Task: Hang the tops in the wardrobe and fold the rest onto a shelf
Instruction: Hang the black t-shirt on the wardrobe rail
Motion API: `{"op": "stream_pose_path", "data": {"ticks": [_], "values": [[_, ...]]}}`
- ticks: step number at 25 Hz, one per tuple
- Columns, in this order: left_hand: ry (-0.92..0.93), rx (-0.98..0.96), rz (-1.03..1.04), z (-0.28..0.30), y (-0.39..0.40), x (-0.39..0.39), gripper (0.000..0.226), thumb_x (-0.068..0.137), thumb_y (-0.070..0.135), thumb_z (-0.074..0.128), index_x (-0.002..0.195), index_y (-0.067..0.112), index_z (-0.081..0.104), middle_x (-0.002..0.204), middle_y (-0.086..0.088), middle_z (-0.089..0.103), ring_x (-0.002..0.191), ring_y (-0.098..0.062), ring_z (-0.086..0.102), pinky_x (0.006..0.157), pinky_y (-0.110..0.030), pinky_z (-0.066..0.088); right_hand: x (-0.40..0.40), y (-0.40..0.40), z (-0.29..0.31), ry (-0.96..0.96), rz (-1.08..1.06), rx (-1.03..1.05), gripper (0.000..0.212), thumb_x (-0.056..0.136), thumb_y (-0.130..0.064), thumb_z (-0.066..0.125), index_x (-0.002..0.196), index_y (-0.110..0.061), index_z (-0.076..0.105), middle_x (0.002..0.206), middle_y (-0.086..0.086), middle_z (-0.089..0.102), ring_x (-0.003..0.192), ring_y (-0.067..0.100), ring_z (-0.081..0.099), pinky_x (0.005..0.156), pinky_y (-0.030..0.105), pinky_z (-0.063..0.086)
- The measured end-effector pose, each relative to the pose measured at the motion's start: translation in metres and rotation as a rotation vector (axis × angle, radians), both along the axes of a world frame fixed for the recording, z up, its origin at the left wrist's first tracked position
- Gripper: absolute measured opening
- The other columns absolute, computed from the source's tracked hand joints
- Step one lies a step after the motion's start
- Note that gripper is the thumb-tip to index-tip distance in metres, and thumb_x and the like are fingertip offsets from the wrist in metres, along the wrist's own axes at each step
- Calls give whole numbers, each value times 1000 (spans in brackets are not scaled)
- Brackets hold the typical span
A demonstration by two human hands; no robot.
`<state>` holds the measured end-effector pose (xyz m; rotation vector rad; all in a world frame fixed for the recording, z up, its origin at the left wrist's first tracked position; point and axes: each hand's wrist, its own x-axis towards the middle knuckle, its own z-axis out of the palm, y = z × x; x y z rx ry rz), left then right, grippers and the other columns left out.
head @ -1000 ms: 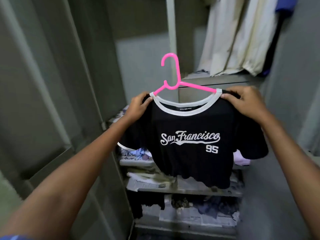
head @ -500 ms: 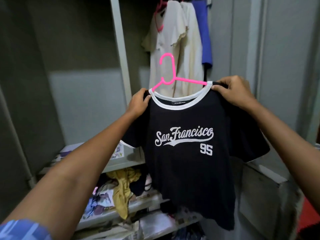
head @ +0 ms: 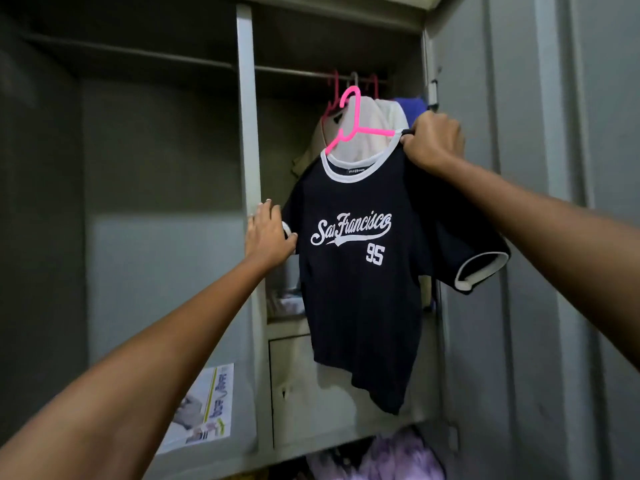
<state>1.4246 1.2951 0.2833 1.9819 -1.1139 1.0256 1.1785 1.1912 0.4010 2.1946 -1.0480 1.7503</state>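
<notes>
Clearly mid-hanging — the right hand (head: 433,140) grips the black tee (head: 360,271) at its shoulder on the pink hanger (head: 349,123), just below the rail (head: 298,73), the left hand (head: 268,233) loosely touching its sleeve — next, hook over rail.

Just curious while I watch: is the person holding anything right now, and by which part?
The right hand grips the black T-shirt at its shoulder, over the end of the pink hanger. The left hand rests by the shirt's other sleeve; whether it grips is unclear.
</notes>
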Motion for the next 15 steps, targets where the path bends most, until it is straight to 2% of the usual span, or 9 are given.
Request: {"op": "stream_pose_path", "data": {"ticks": [3,8,12,15], "values": [[-152,-70,112,26,-10,33,70,88,33,56,144,7,23,156,-13,8,145,-26,4,118,-39,4,48,-26,38,-11,-22,-70,29,89,-11,48,115,-1,57,121,24,57,115,41,51,91,41,44],[-333,-117,258,59,-28,70,78,89,42,50,148,12,9,157,-9,-10,145,-23,-11,116,-39,-5,114,-66,108,-44,-32,-111,27,90,-7,49,114,-1,59,123,20,58,116,37,53,91,38,45],[-409,-202,223,61,-36,86,83,83,33,60,148,14,13,157,-7,-1,144,-19,-8,115,-38,-4,160,-88,148,-73,-65,-182,26,92,-4,47,115,-3,60,122,18,59,115,34,54,88,37,46],[-423,-223,191,61,-35,89,86,81,22,62,148,14,9,157,-4,0,141,-14,-10,116,-36,-4,179,-94,166,-76,-103,-199,28,91,-1,46,116,-3,59,123,17,59,117,32,54,88,37,47]]}}
